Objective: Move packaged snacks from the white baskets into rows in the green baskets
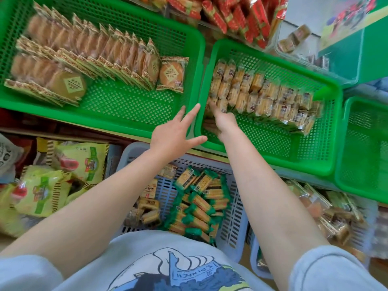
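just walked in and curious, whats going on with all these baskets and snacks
A person is stocking snack packs into green baskets. Their right hand reaches into the middle green basket, at the near left end of the rows of small cracker packs; whether it grips a pack is hard to tell. The left hand is spread open over the rim between baskets. The white basket below holds loose green-wrapped packs. The left green basket holds rows of round cakes.

You're standing in a small snack shop or its stockroom. Green mesh baskets [195,66] hold wrapped round cakes [171,74] and biscuit packs [262,97] lined up in rows, red packets [231,15] pile up behind them, and yellow-green bags [63,175] and a white basket [233,223] of loose packs crowd the floor.
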Motion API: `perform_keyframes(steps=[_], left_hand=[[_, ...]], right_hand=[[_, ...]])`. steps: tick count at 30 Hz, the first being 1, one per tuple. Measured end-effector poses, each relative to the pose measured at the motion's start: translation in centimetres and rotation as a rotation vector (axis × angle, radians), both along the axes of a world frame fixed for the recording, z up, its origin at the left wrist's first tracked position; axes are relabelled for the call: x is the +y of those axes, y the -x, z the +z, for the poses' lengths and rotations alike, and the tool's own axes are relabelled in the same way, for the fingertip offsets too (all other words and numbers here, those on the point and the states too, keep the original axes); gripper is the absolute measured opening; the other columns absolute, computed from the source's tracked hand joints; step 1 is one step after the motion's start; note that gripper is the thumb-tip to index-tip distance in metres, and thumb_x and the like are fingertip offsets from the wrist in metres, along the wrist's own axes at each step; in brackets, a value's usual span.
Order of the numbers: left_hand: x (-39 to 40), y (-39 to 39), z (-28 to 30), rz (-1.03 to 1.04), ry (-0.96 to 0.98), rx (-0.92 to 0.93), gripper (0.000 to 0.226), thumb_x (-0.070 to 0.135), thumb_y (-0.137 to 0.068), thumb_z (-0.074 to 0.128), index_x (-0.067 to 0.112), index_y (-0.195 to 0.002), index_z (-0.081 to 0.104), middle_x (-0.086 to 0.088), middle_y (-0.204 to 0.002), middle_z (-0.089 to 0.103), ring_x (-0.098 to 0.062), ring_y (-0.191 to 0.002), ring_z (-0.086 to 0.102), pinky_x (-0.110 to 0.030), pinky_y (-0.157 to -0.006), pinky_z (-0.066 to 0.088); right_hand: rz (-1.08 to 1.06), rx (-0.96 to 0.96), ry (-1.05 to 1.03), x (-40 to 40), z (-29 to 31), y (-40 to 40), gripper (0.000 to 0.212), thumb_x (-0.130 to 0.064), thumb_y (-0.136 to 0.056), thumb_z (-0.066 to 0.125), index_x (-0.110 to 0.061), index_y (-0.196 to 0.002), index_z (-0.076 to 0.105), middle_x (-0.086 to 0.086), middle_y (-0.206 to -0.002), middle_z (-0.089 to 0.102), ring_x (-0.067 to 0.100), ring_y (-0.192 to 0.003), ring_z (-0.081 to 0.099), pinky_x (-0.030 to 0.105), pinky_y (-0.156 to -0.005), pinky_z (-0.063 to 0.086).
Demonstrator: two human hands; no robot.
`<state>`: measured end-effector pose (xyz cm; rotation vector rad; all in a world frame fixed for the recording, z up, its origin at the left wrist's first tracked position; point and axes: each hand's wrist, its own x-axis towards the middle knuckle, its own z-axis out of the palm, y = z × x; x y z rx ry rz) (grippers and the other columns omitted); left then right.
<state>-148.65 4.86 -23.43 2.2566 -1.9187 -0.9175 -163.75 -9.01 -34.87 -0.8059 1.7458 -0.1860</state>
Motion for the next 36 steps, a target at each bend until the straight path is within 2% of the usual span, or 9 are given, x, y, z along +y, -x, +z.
perform_keyframes(steps=[3, 10, 14, 17, 19, 22, 27, 31, 36], left_hand=[[0.0, 0.1, 0.0, 0.000, 0.004, -0.004, 0.089, 0.085, -0.085, 0.029, 0.048, -0.154, -0.014, 0.002, -0.168, 0.010, -0.019, -0.072, 0.059, -0.024, -0.044, 0.047], [0.1, 0.0, -0.5, -0.006, 0.038, -0.028, 0.089, 0.084, -0.086, 0.029, 0.048, -0.154, -0.015, 0.000, -0.168, 0.010, -0.022, -0.082, 0.066, -0.026, -0.043, 0.046], [0.1, 0.1, -0.7, 0.017, 0.043, -0.013, 0.089, 0.081, -0.087, 0.036, 0.047, -0.155, -0.011, -0.002, -0.168, 0.013, -0.024, -0.098, 0.067, -0.024, -0.045, 0.042], [0.8, -0.4, -0.2, 0.055, 0.035, 0.104, 0.077, 0.064, -0.095, 0.048, 0.041, -0.158, 0.009, -0.005, -0.166, 0.020, -0.029, -0.131, 0.052, -0.036, -0.075, 0.056], [3.5, -1.1, 0.4, 0.130, 0.180, 0.190, 0.059, 0.041, -0.100, 0.055, 0.025, -0.154, 0.035, -0.009, -0.162, 0.029, -0.029, -0.145, 0.033, -0.045, -0.109, 0.041], [11.4, -2.5, 0.0, 0.305, 0.406, 0.078, 0.039, 0.019, -0.097, 0.060, 0.007, -0.133, 0.059, -0.017, -0.150, 0.044, -0.034, -0.142, 0.035, -0.049, -0.117, 0.030], [24.9, -3.9, -4.2, 0.321, 0.205, -0.167, 0.045, 0.021, -0.091, 0.059, 0.008, -0.134, 0.056, -0.017, -0.156, 0.037, -0.037, -0.147, 0.025, -0.054, -0.122, 0.012], [30.3, -4.0, -5.0, 0.328, 0.071, -0.265, 0.061, 0.034, -0.093, 0.052, 0.013, -0.149, 0.042, -0.013, -0.164, 0.023, -0.033, -0.153, 0.012, -0.048, -0.123, -0.004], [32.1, -4.7, -6.4, 0.299, -0.005, -0.272, 0.071, 0.051, -0.097, 0.027, 0.014, -0.157, 0.028, -0.012, -0.168, 0.008, -0.027, -0.155, 0.000, -0.040, -0.123, -0.010]], right_hand=[[-0.006, 0.018, -0.014, -0.7, -1.9, 0.3, 0.158, -0.096, -0.018, 0.069, -0.016, -0.150, 0.036, 0.013, -0.136, 0.061, 0.039, -0.111, 0.065, 0.058, -0.095, 0.053], [0.177, 0.038, -0.069, 2.8, 9.4, -2.9, 0.100, -0.079, -0.085, 0.043, -0.019, -0.160, 0.018, 0.006, -0.164, 0.027, 0.032, -0.145, 0.036, 0.054, -0.114, 0.036], [0.186, 0.079, 0.012, 4.7, 11.7, -0.8, 0.104, -0.077, -0.078, 0.053, -0.018, -0.158, 0.021, 0.011, -0.149, 0.048, 0.031, -0.118, 0.063, 0.053, -0.101, 0.051], [0.221, 0.093, 0.225, 7.9, 15.7, 0.3, 0.066, -0.052, -0.097, 0.054, -0.013, -0.147, 0.037, 0.008, -0.122, 0.065, 0.017, -0.093, 0.070, 0.045, -0.094, 0.056], [0.236, 0.064, 0.354, 11.0, 17.7, 0.9, 0.035, -0.040, -0.100, 0.056, -0.016, -0.127, 0.053, 0.002, -0.107, 0.069, 0.014, -0.088, 0.071, 0.041, -0.090, 0.058], [0.327, -0.001, 0.393, 16.2, 17.9, 1.0, 0.005, -0.030, -0.101, 0.056, -0.028, -0.097, 0.057, 0.000, -0.095, 0.070, 0.012, -0.079, 0.071, 0.039, -0.082, 0.059], [0.671, 0.063, 0.122, 23.8, 11.3, 0.3, 0.012, -0.032, -0.101, 0.058, -0.021, -0.100, 0.060, 0.005, -0.103, 0.068, 0.017, -0.084, 0.069, 0.036, -0.075, 0.054], [0.907, 0.125, -0.074, 28.1, 6.0, -0.8, 0.039, -0.031, -0.101, 0.057, -0.015, -0.137, 0.053, 0.005, -0.133, 0.057, 0.010, -0.079, 0.057, 0.025, -0.062, 0.046], [1.167, 0.122, -0.095, 31.6, 0.9, -1.8, 0.095, -0.027, -0.088, 0.076, -0.027, -0.160, 0.015, 0.008, -0.167, 0.011, 0.030, -0.145, 0.034, 0.041, -0.106, 0.045]])
